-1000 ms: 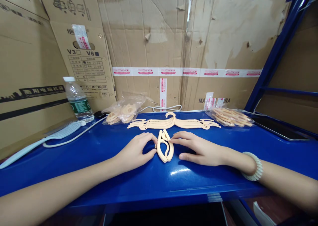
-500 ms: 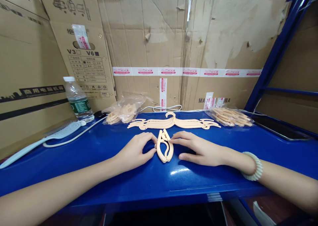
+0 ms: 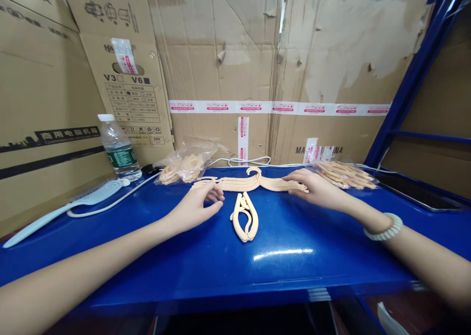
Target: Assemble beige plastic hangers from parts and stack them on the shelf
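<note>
A folded cream hanger point(image 3: 253, 227) lies on the blue table in front of me, with neither hand on it. Behind it, a stack of unfolded cream hangers point(image 3: 241, 182) spreads sideways, its hook pointing away from me. My left hand point(image 3: 200, 202) hovers by the stack's left end, its fingers loosely bent and apart from the thumb, holding nothing. Over the right end of the stack lies my right hand point(image 3: 316, 188), fingers stretched out across it and hiding its tip. Whether that hand presses on the hangers or just rests there, I cannot tell.
Clear plastic bags of cream hanger parts sit at the back left point(image 3: 189, 166) and back right point(image 3: 346, 174). On the left are a water bottle point(image 3: 121, 151), a pale blue hairbrush point(image 3: 81, 197) and a white cable point(image 3: 110, 210). A dark tablet point(image 3: 417, 192) lies right. Cardboard point(image 3: 221, 75) stands behind.
Both hands have let go of the folded hanger, which stays in place. My left hand has drawn back leftward; my right hand has moved away and right onto the hanger stack.
</note>
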A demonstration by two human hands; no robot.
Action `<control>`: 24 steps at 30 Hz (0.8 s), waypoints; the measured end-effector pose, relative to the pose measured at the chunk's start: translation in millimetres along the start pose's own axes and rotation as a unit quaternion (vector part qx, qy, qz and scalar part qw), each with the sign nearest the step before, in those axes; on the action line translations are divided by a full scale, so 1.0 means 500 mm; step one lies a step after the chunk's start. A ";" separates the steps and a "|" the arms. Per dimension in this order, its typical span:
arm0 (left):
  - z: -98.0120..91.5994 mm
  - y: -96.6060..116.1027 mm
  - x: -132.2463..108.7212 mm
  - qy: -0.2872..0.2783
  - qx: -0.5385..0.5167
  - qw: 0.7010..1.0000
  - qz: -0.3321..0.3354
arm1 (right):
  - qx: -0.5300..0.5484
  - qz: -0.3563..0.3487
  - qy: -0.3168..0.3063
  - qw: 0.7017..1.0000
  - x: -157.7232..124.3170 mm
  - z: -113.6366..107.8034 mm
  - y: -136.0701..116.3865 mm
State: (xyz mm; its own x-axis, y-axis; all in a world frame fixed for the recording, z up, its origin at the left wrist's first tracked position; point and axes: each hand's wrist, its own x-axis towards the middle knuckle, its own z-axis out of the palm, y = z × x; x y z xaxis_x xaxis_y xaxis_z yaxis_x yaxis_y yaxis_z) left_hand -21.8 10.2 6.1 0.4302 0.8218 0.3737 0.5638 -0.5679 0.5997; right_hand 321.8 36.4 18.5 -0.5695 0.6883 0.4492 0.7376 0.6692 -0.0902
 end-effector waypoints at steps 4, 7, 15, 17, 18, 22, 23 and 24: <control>-0.003 -0.012 0.007 0.015 -0.026 0.999 -0.025 | -0.024 0.051 -0.030 0.998 0.002 -0.016 0.049; 0.000 -0.013 0.005 0.014 -0.039 0.999 -0.025 | -0.018 0.063 -0.043 0.997 0.002 -0.013 0.059; 0.005 -0.013 0.001 0.014 -0.021 1.000 -0.005 | -0.002 0.077 -0.049 0.996 0.005 -0.001 0.054; 0.006 -0.012 0.001 0.014 -0.017 1.000 -0.006 | -0.003 0.084 -0.053 0.995 0.005 -0.002 0.053; 0.006 -0.011 0.000 0.012 -0.014 1.000 -0.007 | -0.005 0.086 -0.058 0.995 0.006 -0.002 0.053; 0.008 -0.011 -0.001 0.010 -0.007 1.000 -0.010 | -0.011 0.087 -0.074 0.993 0.007 0.003 0.052; 0.008 -0.012 -0.001 0.010 -0.007 1.000 -0.010 | -0.012 0.090 -0.075 0.993 0.007 0.006 0.052; 0.008 -0.012 -0.001 0.010 -0.007 1.000 -0.010 | -0.012 0.093 -0.074 0.993 0.008 0.009 0.052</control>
State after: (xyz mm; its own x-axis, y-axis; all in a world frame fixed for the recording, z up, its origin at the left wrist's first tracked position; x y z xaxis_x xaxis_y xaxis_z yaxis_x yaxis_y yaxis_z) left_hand -22.5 12.9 -0.8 0.4043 0.8339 0.3758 0.5616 -0.5506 0.6176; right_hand 337.1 57.9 14.2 -0.4679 0.8348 0.2901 0.8429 0.5202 -0.1374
